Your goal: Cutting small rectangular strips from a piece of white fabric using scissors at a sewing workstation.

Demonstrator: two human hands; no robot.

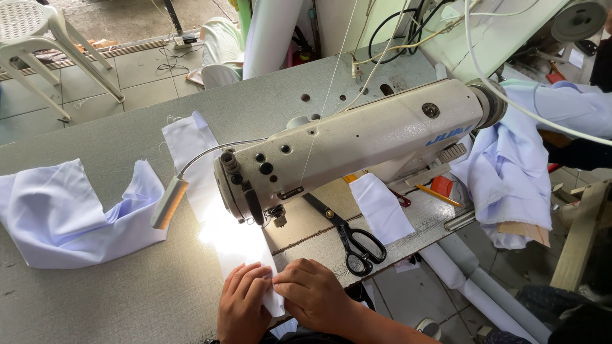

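A long white fabric strip [237,245] is laid across the grey table [115,293], running under the needle of the cream sewing machine [357,143]. Its near end is pressed flat by the left hand [242,302], fingers together, and is pinched at the edge by the fingertips of the right hand [313,294]. Black scissors [350,237] are seen just right of the hands. A pale blue cloth piece [64,213] is spread well to the left.

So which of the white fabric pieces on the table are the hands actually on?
The long strip running under the needle; both hands press its near end. The wide piece lies far left, the small one beside the scissors.
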